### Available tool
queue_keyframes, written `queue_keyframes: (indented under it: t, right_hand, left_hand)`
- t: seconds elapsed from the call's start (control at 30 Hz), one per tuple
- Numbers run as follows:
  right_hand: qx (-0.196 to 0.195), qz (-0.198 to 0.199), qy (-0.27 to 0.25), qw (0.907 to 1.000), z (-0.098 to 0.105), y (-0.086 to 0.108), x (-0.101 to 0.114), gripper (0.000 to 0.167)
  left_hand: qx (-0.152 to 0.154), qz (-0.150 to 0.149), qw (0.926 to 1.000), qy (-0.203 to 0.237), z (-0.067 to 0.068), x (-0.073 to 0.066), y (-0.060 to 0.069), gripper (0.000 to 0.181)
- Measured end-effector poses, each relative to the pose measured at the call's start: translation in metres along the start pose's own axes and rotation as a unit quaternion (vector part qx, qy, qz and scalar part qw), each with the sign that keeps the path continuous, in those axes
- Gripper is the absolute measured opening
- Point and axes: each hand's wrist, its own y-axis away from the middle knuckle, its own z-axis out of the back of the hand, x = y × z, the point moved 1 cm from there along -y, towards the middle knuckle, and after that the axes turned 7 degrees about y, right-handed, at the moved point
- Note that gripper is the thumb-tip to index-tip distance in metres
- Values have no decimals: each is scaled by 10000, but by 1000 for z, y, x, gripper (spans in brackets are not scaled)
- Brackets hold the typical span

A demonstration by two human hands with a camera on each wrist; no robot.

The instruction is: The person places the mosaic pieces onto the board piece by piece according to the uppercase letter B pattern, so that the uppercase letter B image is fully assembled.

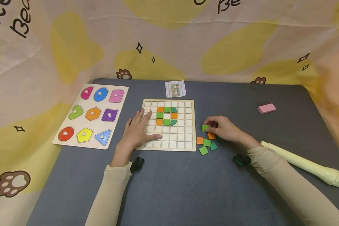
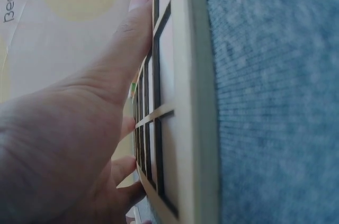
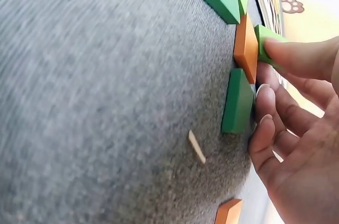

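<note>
A person's left hand (image 1: 134, 131) lies spread over the left side of a pale wooden grid board (image 1: 181, 137), thumb stretched sideways across the squares and fingers fanned toward its far edge. The right hand (image 1: 222, 128), reaching in from the right with the forearm slanting across the table (image 1: 180, 188), pinches a light green square tile (image 1: 204, 128) between thumb and fingertips, just beside the board's right edge; the lower fingers curl loosely. Both arms wear beige sleeves (image 1: 110, 188).

On the board, flat orange and green squares and two dark green pieces with rounded corners (image 1: 173, 122) ring one pale cell. More loose tiles (image 1: 203, 150), smooth and sharp-edged, lie close by the right hand on the dark, woven-textured tabletop. A printed card (image 1: 175, 89) sits beyond the board, a knobbed shape puzzle (image 1: 97, 125) to its left. A pink block (image 1: 266, 108) and a glossy pale yellow tube (image 1: 305, 163) lie at right.
</note>
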Motion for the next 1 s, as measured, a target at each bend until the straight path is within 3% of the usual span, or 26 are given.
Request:
queue_keyframes:
  t: [0.17,0.43,0.63,1.0]
  right_hand:
    - [61,-121,-256,9996,-3,-4,6,15]
    - [-246,-266,-657,9972,-19,-15,24,21]
    - [-418,-85,-854,9954,-31,-26,39,19]
    - [-394,185,-1139,9925,-42,-38,61,14]
  left_hand:
    - [5,-4,10000,1,1,0,1,121]
    - [-12,-20,10000,20,1,1,1,121]
    - [-33,-13,10000,-11,0,0,0,121]
    - [-18,5,10000,-19,0,0,1,120]
